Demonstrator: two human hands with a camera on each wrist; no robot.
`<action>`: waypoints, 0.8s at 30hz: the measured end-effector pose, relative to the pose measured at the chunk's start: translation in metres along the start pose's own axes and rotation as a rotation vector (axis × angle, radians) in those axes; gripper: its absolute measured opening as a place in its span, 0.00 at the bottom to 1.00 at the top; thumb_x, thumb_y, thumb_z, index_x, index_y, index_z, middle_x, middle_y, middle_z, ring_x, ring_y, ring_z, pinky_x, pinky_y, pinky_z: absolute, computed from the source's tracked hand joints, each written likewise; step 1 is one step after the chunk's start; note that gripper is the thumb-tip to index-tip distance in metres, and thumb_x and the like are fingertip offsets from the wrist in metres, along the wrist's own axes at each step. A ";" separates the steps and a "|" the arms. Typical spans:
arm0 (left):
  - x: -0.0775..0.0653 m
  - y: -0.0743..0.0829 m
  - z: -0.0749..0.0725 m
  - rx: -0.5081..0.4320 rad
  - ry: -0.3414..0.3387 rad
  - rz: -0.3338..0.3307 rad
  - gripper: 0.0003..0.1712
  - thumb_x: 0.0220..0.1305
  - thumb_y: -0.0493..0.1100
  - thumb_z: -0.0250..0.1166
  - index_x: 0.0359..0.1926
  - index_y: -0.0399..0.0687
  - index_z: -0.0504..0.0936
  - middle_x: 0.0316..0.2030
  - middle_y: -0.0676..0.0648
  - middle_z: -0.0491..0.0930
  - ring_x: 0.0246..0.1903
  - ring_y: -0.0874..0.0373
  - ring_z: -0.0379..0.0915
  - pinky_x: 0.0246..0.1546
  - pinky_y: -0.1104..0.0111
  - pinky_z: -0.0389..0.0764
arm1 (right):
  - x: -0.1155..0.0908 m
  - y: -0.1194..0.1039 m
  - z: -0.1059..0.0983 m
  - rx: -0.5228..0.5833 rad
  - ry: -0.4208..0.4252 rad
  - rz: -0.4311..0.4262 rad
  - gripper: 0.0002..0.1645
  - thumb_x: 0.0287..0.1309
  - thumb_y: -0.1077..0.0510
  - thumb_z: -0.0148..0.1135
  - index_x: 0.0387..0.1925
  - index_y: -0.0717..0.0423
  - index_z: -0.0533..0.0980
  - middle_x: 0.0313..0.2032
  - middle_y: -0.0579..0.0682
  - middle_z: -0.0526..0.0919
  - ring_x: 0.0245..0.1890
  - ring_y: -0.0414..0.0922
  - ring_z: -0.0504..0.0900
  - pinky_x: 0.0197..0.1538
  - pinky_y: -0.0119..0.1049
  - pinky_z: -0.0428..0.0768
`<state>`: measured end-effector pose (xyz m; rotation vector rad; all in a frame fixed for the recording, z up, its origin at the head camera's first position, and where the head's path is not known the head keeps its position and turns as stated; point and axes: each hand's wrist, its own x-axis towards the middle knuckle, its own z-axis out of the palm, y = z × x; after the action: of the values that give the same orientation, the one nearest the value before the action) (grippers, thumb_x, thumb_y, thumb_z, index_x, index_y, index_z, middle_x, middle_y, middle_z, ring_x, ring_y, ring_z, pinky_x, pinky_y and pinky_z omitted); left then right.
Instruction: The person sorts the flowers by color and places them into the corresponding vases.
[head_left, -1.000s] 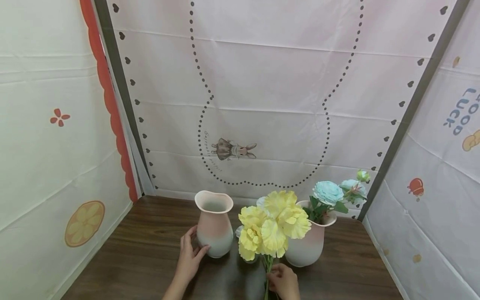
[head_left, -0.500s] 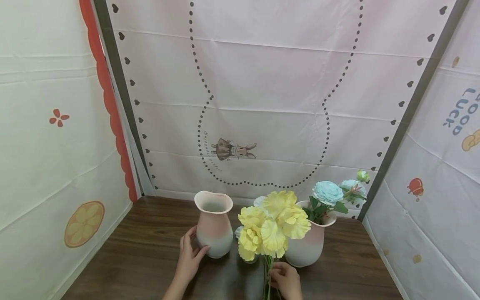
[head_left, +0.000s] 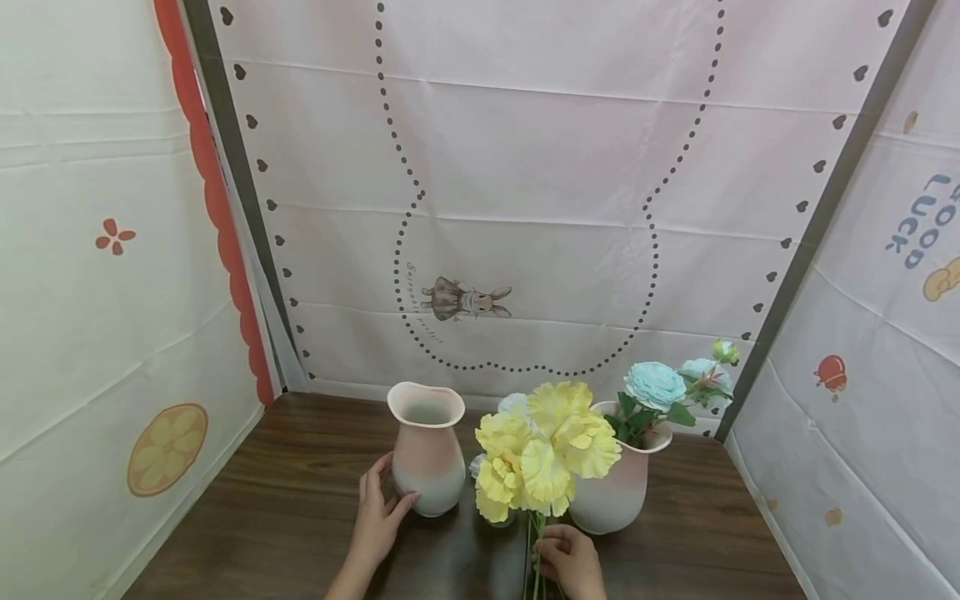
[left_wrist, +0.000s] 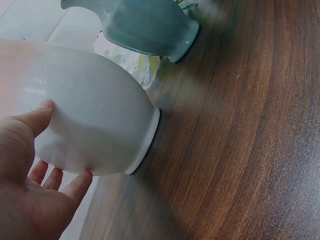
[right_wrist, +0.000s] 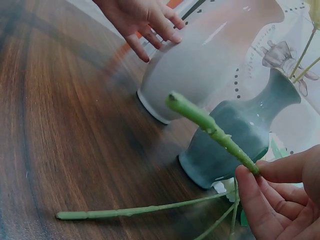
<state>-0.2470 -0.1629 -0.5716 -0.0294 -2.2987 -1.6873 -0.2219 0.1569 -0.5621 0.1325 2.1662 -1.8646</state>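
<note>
My left hand [head_left: 378, 508] grips the lower side of a pink-and-white vase [head_left: 429, 458], thumb on one side and fingers on the other. The vase stands upright on the table. My right hand [head_left: 572, 558] pinches a green flower stem [right_wrist: 215, 132] between thumb and fingertips, its cut end sticking out past them. In the head view the stems lead up to a bunch of yellow artificial flowers [head_left: 547, 450]. Behind that bunch, a small teal vase [right_wrist: 235, 135] is mostly hidden in the head view but shows clearly in both wrist views.
A second pink-and-white vase [head_left: 611, 492], holding light-blue flowers [head_left: 655, 385] with green leaves, stands at the right. White flowers [head_left: 514, 404] show behind the yellow ones. A thin green stem [right_wrist: 150, 207] lies low over the dark wooden table [head_left: 247, 508]. Printed cloth walls [head_left: 525, 150] enclose the table.
My right hand has shifted slightly to the right, and the lower stems have moved a little. The left hand and the vases stay in place.
</note>
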 end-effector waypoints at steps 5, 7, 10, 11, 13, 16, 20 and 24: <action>-0.001 0.000 0.001 0.015 0.018 0.018 0.44 0.65 0.36 0.67 0.73 0.38 0.50 0.67 0.32 0.50 0.71 0.31 0.53 0.63 0.40 0.72 | -0.004 -0.003 0.001 0.004 0.000 -0.011 0.24 0.66 0.61 0.62 0.55 0.77 0.71 0.38 0.53 0.86 0.34 0.44 0.88 0.42 0.44 0.90; -0.002 0.000 0.001 0.020 0.023 0.027 0.44 0.65 0.37 0.67 0.73 0.37 0.51 0.67 0.32 0.50 0.70 0.30 0.54 0.62 0.39 0.73 | -0.005 -0.004 0.001 0.001 0.003 -0.021 0.24 0.66 0.61 0.61 0.55 0.77 0.71 0.38 0.54 0.86 0.34 0.43 0.87 0.41 0.44 0.90; -0.002 0.000 0.001 0.019 0.023 0.020 0.44 0.65 0.37 0.67 0.73 0.39 0.51 0.67 0.32 0.50 0.70 0.31 0.54 0.63 0.39 0.73 | -0.007 -0.007 0.002 0.001 0.011 -0.027 0.24 0.66 0.61 0.61 0.56 0.78 0.71 0.38 0.55 0.85 0.33 0.42 0.87 0.41 0.43 0.90; -0.002 0.001 0.001 0.018 0.019 0.015 0.44 0.65 0.37 0.67 0.73 0.39 0.51 0.67 0.32 0.50 0.70 0.31 0.54 0.63 0.39 0.73 | -0.008 -0.008 0.002 0.002 0.013 -0.029 0.25 0.66 0.61 0.61 0.56 0.78 0.71 0.38 0.55 0.85 0.34 0.42 0.87 0.41 0.43 0.90; -0.002 0.001 0.000 0.016 0.010 0.006 0.44 0.66 0.37 0.67 0.74 0.39 0.50 0.68 0.33 0.49 0.71 0.31 0.53 0.64 0.39 0.72 | -0.010 -0.011 0.002 -0.003 0.019 -0.031 0.25 0.67 0.61 0.61 0.56 0.78 0.70 0.39 0.57 0.85 0.34 0.42 0.86 0.41 0.43 0.90; -0.001 0.002 0.000 0.010 -0.001 -0.012 0.45 0.66 0.37 0.67 0.74 0.40 0.49 0.69 0.33 0.48 0.72 0.32 0.52 0.65 0.39 0.71 | -0.012 -0.014 0.002 -0.020 0.025 -0.041 0.26 0.67 0.61 0.60 0.57 0.79 0.70 0.40 0.58 0.84 0.34 0.42 0.86 0.41 0.43 0.90; -0.001 0.002 0.000 0.002 -0.007 -0.022 0.45 0.66 0.37 0.67 0.74 0.41 0.49 0.69 0.33 0.48 0.72 0.32 0.51 0.65 0.40 0.71 | -0.014 -0.017 0.002 -0.012 0.032 -0.065 0.26 0.68 0.61 0.60 0.57 0.80 0.69 0.39 0.57 0.85 0.34 0.41 0.86 0.40 0.43 0.90; -0.001 0.001 0.001 0.000 -0.008 -0.024 0.45 0.66 0.37 0.67 0.74 0.41 0.49 0.68 0.33 0.48 0.72 0.32 0.51 0.66 0.40 0.71 | -0.017 -0.020 0.004 0.000 0.055 -0.091 0.23 0.67 0.62 0.59 0.55 0.78 0.70 0.36 0.52 0.85 0.33 0.40 0.86 0.39 0.40 0.90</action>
<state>-0.2460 -0.1618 -0.5707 -0.0092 -2.3137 -1.7018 -0.2101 0.1521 -0.5394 0.0871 2.2447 -1.9316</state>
